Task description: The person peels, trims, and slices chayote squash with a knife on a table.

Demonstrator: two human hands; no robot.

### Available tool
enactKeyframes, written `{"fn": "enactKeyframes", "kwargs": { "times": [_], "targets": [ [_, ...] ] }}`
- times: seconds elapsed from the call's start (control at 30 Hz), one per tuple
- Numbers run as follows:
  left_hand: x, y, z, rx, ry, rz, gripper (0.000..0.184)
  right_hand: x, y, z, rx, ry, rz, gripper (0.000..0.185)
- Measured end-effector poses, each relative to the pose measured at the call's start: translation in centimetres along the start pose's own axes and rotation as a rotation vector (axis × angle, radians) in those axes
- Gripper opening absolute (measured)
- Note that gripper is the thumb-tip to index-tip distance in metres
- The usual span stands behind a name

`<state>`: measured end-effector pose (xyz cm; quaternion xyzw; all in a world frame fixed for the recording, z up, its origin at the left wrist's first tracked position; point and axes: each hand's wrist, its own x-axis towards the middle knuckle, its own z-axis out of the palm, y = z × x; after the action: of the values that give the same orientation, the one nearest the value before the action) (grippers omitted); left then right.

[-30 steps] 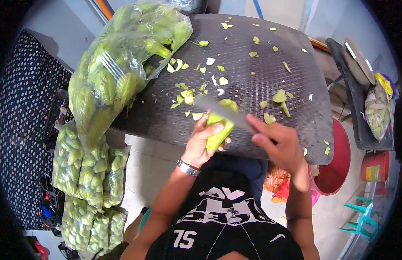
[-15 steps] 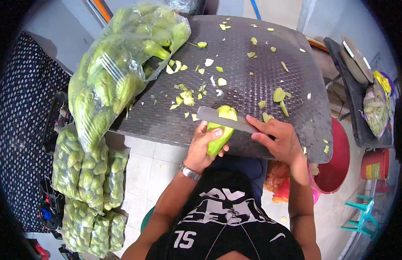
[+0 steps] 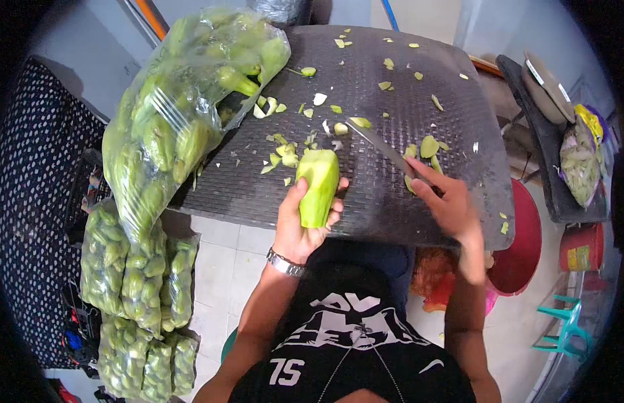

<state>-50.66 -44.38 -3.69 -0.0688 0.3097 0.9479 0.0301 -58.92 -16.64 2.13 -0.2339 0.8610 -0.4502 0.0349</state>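
A pale green chayote [image 3: 316,191] with its top end cut flat is wrapped in my left hand [image 3: 304,225], over the near edge of the dark woven-pattern table [image 3: 258,195]. My right hand [image 3: 449,205] grips a knife [image 3: 381,145], its blade pointing up and left, apart from the chayote. Beyond the knife tip lies a green slice [image 3: 360,122]. Cut scraps [image 3: 285,153] are scattered over the table, some close behind the chayote and others near the right hand.
A large clear bag of chayotes [image 3: 171,121] covers the table's left side. Smaller filled bags [image 3: 127,269] stand on the floor at left. At right are a red tub [image 3: 520,242], a dark side table [image 3: 560,201] and a teal stool [image 3: 567,329].
The knife has come off the chayote and swung its tip upward. The chayote's top is now cut flat, and a slice lies near the blade. My left hand has shifted left.
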Motion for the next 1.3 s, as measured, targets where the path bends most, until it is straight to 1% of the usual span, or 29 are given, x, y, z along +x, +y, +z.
{"fn": "enactKeyframes", "kwargs": {
  "times": [0.07, 0.1, 0.13, 0.2, 0.23, 0.3, 0.37, 0.43, 0.47, 0.6, 0.67, 0.7, 0.73, 0.83, 0.87, 0.93, 1.03, 1.1, 1.17, 1.2, 1.23, 1.3],
  "targets": [
    [0.0, 0.2, 1.0, -0.041, -0.005, -0.031, 0.085, -0.1, 1.4, 1.2, -0.024, 0.074, -0.036, 0.047],
    [-0.3, 0.2, 1.3, -0.061, 0.002, -0.053, 0.084, -0.1, 1.6, 1.6, 0.049, 0.058, 0.008, 0.048],
    [-0.1, 0.0, 0.6, -0.149, -0.036, -0.091, 0.083, -0.4, 1.8, 1.9, 0.122, 0.043, 0.058, 0.049],
    [0.0, -0.1, 0.4, -0.216, -0.076, -0.105, 0.081, -0.8, 1.6, 2.2, 0.170, 0.010, 0.170, 0.050],
    [0.1, -0.1, 0.4, -0.249, -0.104, -0.109, 0.081, -0.9, 1.1, 2.2, 0.143, -0.007, 0.227, 0.050],
    [0.2, -0.1, 0.3, -0.164, -0.075, -0.137, 0.076, -1.0, 0.0, 2.2, 0.122, -0.022, 0.262, 0.050],
    [0.0, 0.0, 0.8, -0.077, -0.032, -0.134, 0.071, -1.1, -1.1, 2.2, 0.139, -0.021, 0.218, 0.050],
    [-0.5, 0.0, 2.3, 0.011, 0.027, -0.102, 0.066, -1.2, -2.4, 2.1, 0.074, -0.021, 0.145, 0.052],
    [-0.3, -0.1, 1.3, -0.031, -0.098, -0.131, 0.061, -1.3, -2.9, 2.0, 0.041, -0.022, 0.109, 0.053],
    [-0.5, -0.5, -0.5, 0.365, -0.111, -0.074, 0.057, -2.0, -4.0, 2.3, -0.079, -0.055, -0.178, 0.059],
    [-0.4, -0.7, -1.0, 0.394, -0.185, -0.018, 0.056, -2.3, -4.5, 2.7, -0.114, -0.033, -0.316, 0.062],
    [-0.3, -0.6, -0.8, 0.409, -0.222, 0.011, 0.055, -2.3, -4.7, 2.7, -0.144, -0.031, -0.341, 0.062],
    [0.0, -0.6, -0.1, 0.346, -0.206, 0.048, 0.055, -2.3, -5.0, 2.7, -0.173, -0.031, -0.366, 0.063],
    [0.7, -0.5, 0.2, 0.644, -0.310, 0.230, 0.054, -2.3, -5.2, 2.6, -0.217, -0.048, -0.393, 0.064],
    [0.5, -0.3, 0.4, 0.569, -0.276, 0.172, 0.053, -2.2, -5.2, 2.6, -0.224, -0.058, -0.395, 0.065],
    [1.0, 0.2, 0.5, 0.435, -0.301, 0.044, 0.052, -2.1, -5.2, 2.4, -0.253, -0.090, -0.398, 0.064],
    [1.5, 0.2, -0.4, 0.306, -0.276, -0.127, 0.049, -2.0, -5.0, 2.2, -0.246, -0.129, -0.377, 0.062],
    [2.4, 0.3, -2.7, 0.346, -0.195, -0.251, 0.048, -1.6, -4.4, 2.3, -0.202, -0.109, -0.383, 0.060],
    [0.4, 0.8, -2.0, 0.627, -0.345, -0.080, 0.056, -0.9, -2.6, 2.7, -0.136, -0.037, -0.417, 0.059],
    [-0.5, 1.2, -1.0, 0.765, -0.420, 0.007, 0.062, -0.5, -1.9, 2.5, -0.140, -0.042, -0.333, 0.052],
    [-0.9, 1.6, 1.2, 0.664, -0.360, -0.039, 0.075, -0.1, -1.3, 1.9, -0.159, -0.050, -0.242, 0.051],
    [-1.5, 2.0, 2.5, 0.618, -0.409, -0.052, 0.070, 0.7, -0.2, 0.8, -0.199, -0.071, -0.060, 0.049]
  ]
}}
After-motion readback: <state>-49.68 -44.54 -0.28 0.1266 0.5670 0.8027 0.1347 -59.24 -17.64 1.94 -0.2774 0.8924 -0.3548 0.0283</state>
